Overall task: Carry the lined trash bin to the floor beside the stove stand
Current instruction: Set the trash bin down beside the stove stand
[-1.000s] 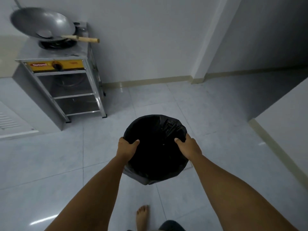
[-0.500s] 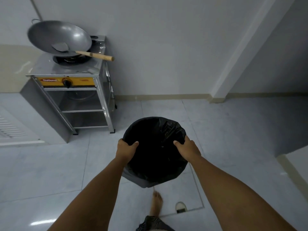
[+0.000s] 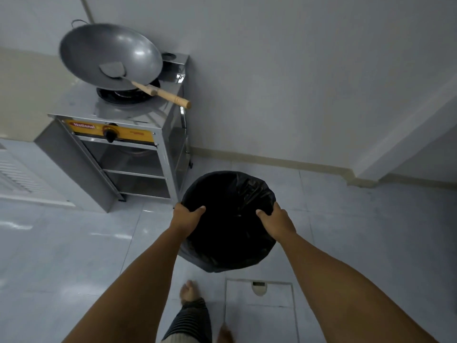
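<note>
The round bin [image 3: 228, 219] is lined with a crinkled black bag. The left hand [image 3: 186, 217] and right hand [image 3: 276, 222] grip its rim on opposite sides, thumbs inside. A spatula [image 3: 113, 70] lies in the steel wok [image 3: 110, 55].

Left hand [image 3: 186, 217], right hand [image 3: 276, 219]: fingers curled.

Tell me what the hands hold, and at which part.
Both hands, left and right, hold the round black-lined trash bin by opposite sides of its rim.
</note>
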Demonstrator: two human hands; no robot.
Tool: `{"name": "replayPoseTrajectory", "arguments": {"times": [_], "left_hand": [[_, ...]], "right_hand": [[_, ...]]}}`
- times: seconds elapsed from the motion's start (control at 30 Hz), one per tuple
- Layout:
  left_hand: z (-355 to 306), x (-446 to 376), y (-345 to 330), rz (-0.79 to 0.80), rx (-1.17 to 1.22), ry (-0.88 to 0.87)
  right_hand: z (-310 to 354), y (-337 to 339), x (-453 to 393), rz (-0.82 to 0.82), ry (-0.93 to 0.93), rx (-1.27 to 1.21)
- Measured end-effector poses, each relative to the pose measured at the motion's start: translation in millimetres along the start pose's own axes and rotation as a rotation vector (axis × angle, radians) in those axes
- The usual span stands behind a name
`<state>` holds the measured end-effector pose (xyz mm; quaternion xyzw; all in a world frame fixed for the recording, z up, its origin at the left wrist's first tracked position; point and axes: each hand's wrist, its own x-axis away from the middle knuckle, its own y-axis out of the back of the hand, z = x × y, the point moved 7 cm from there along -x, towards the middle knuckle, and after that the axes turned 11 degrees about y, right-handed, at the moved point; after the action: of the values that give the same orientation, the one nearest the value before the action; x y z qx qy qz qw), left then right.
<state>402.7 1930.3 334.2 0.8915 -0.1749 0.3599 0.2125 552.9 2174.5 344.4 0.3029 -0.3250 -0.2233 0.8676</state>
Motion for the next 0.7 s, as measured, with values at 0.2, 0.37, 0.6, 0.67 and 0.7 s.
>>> {"name": "replayPoseTrajectory", "arguments": {"times": [0.2,0.37,0.6,0.67,0.7], "left_hand": [[-51.0,-93.3,-0.3,-0.028,0.004,0.044],[-85.2,-189.4,-17.2,0.011,0.010,0.068],[-83.7,-328.5,-47.3,-0.015,-0.003,0.162],[-76.9,-369.0,-59.5,-0.018,-0.027,0.185],[-72.0,-390.1,-67.0,-0.017,-0.038,0.196]], "right_hand": [[25.4,-10.4,-100.7,0.020,-0.034,-0.019],[30.1,-25.6,-194.1,0.011,-0.080,-0.024],[11.8,-78.8,-331.7,0.000,-0.121,-0.065],[-3.4,-96.7,-370.5,-0.004,-0.131,-0.090],[-12.2,-107.6,-389.5,-0.004,-0.133,-0.109]]}}
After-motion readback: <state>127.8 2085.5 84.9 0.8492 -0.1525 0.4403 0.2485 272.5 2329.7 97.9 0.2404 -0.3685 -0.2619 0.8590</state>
